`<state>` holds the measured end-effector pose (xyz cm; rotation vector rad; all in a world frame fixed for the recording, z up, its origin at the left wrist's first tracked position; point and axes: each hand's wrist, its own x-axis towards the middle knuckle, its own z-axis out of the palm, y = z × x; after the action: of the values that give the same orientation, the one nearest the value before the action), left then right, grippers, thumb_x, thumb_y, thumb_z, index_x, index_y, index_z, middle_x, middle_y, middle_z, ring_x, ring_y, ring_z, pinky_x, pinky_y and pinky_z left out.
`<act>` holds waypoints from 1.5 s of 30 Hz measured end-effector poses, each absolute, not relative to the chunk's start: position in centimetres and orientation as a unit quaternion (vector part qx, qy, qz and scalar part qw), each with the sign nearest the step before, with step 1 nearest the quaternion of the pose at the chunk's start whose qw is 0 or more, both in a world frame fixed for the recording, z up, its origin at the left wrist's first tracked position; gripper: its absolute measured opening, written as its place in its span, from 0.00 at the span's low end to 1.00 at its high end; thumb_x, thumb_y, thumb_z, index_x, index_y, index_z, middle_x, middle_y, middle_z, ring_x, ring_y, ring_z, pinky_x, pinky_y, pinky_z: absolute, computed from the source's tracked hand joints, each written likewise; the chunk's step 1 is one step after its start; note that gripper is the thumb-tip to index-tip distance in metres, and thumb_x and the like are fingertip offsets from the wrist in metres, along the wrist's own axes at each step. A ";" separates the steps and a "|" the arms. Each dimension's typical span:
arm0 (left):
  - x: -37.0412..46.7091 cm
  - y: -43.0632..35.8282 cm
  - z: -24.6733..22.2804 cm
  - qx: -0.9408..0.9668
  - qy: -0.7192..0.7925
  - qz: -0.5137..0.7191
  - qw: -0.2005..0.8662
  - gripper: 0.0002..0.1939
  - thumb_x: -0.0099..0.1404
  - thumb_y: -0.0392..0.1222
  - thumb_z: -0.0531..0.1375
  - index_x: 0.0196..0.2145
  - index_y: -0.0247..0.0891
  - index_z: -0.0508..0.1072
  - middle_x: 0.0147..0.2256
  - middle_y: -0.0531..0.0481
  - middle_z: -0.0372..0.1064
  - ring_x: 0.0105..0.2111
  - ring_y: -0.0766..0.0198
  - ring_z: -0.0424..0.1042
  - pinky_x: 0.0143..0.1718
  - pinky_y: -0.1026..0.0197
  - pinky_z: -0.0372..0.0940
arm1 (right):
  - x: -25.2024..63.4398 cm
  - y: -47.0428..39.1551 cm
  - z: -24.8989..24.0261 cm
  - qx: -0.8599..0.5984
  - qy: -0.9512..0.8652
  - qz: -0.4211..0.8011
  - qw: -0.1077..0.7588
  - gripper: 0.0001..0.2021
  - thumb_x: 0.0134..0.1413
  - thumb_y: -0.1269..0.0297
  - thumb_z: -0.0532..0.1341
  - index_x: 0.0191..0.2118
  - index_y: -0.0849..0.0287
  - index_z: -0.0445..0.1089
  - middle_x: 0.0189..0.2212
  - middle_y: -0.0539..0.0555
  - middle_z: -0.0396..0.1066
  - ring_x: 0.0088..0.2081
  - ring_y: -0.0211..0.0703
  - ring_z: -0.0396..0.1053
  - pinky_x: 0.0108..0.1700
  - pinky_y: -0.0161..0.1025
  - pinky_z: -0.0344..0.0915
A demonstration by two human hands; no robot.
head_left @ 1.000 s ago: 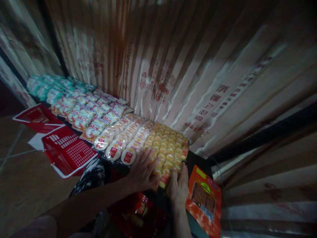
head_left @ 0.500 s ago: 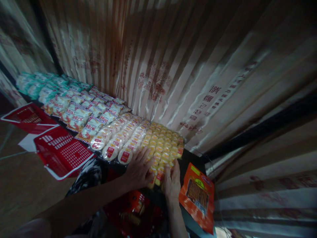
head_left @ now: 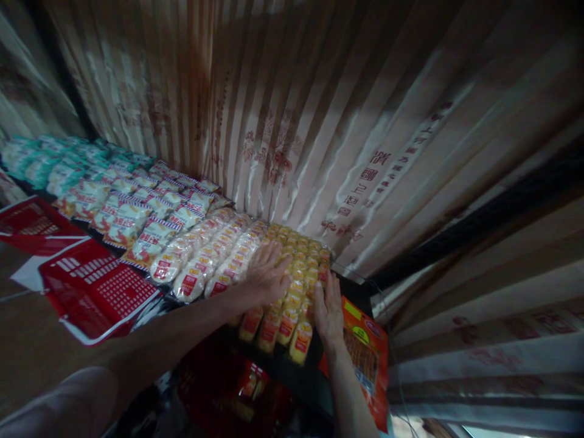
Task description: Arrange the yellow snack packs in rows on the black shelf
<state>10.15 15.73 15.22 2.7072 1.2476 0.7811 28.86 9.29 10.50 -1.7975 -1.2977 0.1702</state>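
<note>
Rows of small yellow snack packs [head_left: 296,286] with red labels lie on a dark shelf. My left hand [head_left: 267,277] rests flat across their left side, fingers stretched toward the curtain. Along their right edge my right hand [head_left: 329,304] lies with its fingers extended, its palm side facing the packs. Both hands are open and grip nothing. Left of the yellow packs stand rows of round white packs [head_left: 194,283] in clear wrap with red labels. An orange packet [head_left: 378,365] with a see-through window lies to the right, partly behind my right forearm.
Striped snack bags [head_left: 121,213] and teal-edged bags [head_left: 55,158] continue to the left. Red baskets [head_left: 100,286] stand at the lower left. A pleated curtain [head_left: 274,91] hangs behind the shelf. Below my arms is a dim red bag [head_left: 237,395].
Both hands have slid farther back along the yellow packs, toward the curtain. The front ends of the yellow rows now show. The camera view has shifted slightly to the right.
</note>
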 end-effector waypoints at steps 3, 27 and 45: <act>11.4 17.9 15.0 0.877 0.417 0.237 0.037 0.26 0.68 0.49 0.49 0.62 0.40 0.59 0.64 0.43 0.51 0.65 0.49 0.46 0.63 0.41 0.45 | 28.8 10.3 11.1 -0.717 -0.534 0.105 0.435 0.39 0.57 0.39 0.43 0.66 0.61 0.50 0.67 0.59 0.45 0.68 0.46 0.39 0.67 0.53 0.37; 13.7 20.5 14.1 0.906 0.386 0.164 0.053 0.25 0.69 0.50 0.49 0.61 0.44 0.61 0.61 0.43 0.58 0.59 0.49 0.59 0.59 0.42 0.51 | 28.0 11.4 11.1 -0.700 -0.534 0.196 0.433 0.37 0.57 0.39 0.44 0.63 0.59 0.56 0.67 0.56 0.45 0.68 0.44 0.40 0.68 0.51 0.37; 13.3 20.5 15.0 0.912 0.386 0.137 0.032 0.25 0.68 0.49 0.50 0.61 0.43 0.61 0.61 0.44 0.58 0.59 0.49 0.58 0.60 0.44 0.51 | 27.3 11.8 10.8 -0.687 -0.517 0.206 0.467 0.39 0.56 0.38 0.44 0.64 0.62 0.55 0.67 0.58 0.46 0.68 0.43 0.41 0.68 0.48 0.37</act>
<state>13.30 20.47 14.95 2.8076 1.1896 0.4225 27.28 11.80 10.78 -1.6869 -1.2684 0.5053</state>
